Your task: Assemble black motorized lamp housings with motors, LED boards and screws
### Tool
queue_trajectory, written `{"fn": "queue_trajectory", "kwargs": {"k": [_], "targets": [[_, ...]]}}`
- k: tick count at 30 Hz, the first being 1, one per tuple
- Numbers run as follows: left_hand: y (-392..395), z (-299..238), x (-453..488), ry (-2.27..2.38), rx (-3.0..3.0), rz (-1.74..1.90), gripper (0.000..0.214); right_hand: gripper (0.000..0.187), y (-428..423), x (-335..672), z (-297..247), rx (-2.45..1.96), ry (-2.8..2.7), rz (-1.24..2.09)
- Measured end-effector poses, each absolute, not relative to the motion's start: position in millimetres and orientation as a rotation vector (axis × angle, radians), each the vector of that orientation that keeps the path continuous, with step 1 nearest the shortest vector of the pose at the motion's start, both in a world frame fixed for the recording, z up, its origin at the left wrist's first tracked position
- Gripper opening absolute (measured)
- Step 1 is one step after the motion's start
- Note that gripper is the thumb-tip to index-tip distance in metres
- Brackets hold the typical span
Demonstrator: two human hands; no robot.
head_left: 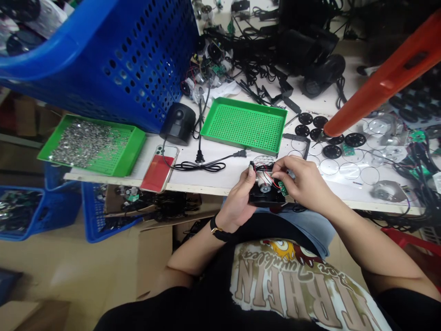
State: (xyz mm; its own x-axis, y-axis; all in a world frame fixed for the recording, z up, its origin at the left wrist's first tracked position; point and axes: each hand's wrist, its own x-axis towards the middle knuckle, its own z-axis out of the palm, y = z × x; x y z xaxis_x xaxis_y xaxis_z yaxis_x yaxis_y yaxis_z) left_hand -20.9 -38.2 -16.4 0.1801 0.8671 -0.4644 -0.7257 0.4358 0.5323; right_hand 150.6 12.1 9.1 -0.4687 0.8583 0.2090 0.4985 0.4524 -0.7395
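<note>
At the table's front edge, my left hand (pixel 240 197) grips a black plastic housing (pixel 267 197) from its left side, the thumb pointing up. A small whitish motor (pixel 264 181) sits in the housing, with thin red and black wires (pixel 275 184) around it. My right hand (pixel 303 181) is closed in a pinch on the wires, thumb against forefinger. Just below those fingertips hangs a small green circuit board (pixel 283 187). The exact pinch point is partly hidden by the fingers.
Behind my hands lies a green perforated tray (pixel 220 133). Left of it are a black round housing (pixel 179 123), a plugged cable (pixel 206 164), a phone (pixel 156 172) and a tray of screws (pixel 89 145). A blue basket (pixel 138 59) looms left; an orange bar (pixel 382 82) slants in right, above black discs (pixel 332 151).
</note>
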Motion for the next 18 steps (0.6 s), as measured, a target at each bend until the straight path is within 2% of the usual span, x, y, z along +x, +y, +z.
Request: {"fn": "queue_trajectory", "kwargs": {"k": [18], "targets": [[-36.2, -8.4, -21.4, 0.802, 0.218, 1.119, 0.036, 0.015, 13.3, 148.7, 6.8, -1.091, -2.186, 0.758]]}}
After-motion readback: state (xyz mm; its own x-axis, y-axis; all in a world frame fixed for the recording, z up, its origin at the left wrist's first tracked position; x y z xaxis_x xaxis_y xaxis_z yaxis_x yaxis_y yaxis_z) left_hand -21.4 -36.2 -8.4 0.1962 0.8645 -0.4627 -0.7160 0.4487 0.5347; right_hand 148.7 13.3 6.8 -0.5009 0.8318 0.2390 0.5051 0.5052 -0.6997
